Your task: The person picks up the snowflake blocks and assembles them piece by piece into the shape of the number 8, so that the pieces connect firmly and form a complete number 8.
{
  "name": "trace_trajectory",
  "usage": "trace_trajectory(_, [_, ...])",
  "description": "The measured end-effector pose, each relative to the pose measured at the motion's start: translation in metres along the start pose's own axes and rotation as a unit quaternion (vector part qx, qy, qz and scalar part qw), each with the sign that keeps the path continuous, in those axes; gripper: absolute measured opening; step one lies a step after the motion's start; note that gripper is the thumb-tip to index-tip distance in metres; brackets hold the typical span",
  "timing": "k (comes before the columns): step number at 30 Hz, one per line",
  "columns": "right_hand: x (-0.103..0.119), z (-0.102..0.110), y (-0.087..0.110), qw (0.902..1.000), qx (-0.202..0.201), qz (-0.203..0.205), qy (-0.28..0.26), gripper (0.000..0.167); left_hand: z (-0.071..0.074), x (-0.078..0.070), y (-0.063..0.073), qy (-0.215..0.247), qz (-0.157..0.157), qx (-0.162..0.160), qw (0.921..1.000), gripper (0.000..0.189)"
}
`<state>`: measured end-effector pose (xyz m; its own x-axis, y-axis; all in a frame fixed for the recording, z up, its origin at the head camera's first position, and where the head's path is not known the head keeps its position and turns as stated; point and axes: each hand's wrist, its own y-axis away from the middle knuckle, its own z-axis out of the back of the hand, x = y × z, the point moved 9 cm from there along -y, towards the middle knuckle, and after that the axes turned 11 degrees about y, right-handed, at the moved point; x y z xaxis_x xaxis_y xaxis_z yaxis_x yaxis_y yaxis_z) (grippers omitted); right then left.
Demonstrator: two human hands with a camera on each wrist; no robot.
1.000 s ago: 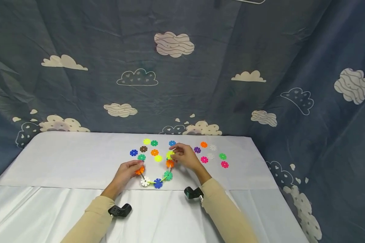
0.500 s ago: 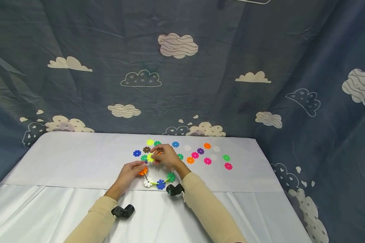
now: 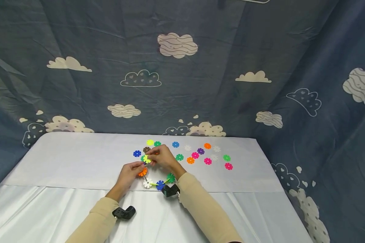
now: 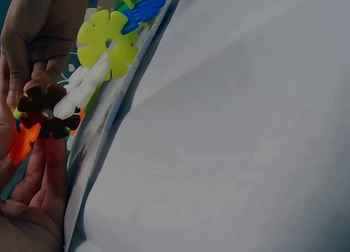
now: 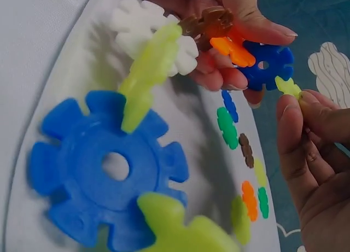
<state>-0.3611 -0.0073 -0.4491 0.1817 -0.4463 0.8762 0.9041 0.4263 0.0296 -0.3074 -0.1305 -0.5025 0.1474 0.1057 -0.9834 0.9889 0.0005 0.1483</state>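
Note:
My left hand point(image 3: 129, 173) grips one end of a chain of notched plastic discs. An orange disc point(image 3: 143, 172) shows at its fingertips, with a blue disc point(image 5: 279, 55) beyond in the right wrist view. Between finger and thumb, my right hand point(image 3: 163, 158) pinches a yellow disc point(image 5: 287, 87), its edge touching the blue disc's rim. From the left hand the chain curves through a brown disc point(image 4: 35, 104), a white disc point(image 3: 147, 183), a larger-looking blue disc point(image 5: 76, 159) and a green disc point(image 3: 171, 178). Past the green one, my right wrist hides the chain.
Loose discs lie flat on the white-covered table point(image 3: 73, 162), behind and right of the hands. Among them are a brown disc point(image 3: 146, 149), a purple disc point(image 3: 200, 151) and a pink disc point(image 3: 228, 166). A cloud-print curtain point(image 3: 182, 91) hangs behind.
My right hand has moved left with the yellow disc, from the chain's right side to the left hand's fingertips. My left hand keeps its hold. Discs formerly behind the right hand now show.

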Motion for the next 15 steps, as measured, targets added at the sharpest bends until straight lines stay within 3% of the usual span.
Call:
trace_trajectory(7, [-0.0006, -0.0013, -0.0007, 0.9995, 0.004, -0.011, 0.028, 0.015, -0.004, -0.0009, 0.0017, 0.016, -0.019, -0.008, 0.9997, 0.031])
trace_trajectory(10, [-0.0019, 0.0018, 0.0008, 0.999, -0.001, -0.015, 0.042, 0.016, -0.006, 0.0004, 0.0014, 0.009, 0.0, 0.0, 1.0, 0.036])
trace_trajectory(15, [0.0045, 0.0014, 0.0025, 0.9969, 0.002, 0.019, 0.077, 0.019, -0.0025, 0.002, 0.0001, -0.005, 0.035, 0.001, 0.9994, 0.044])
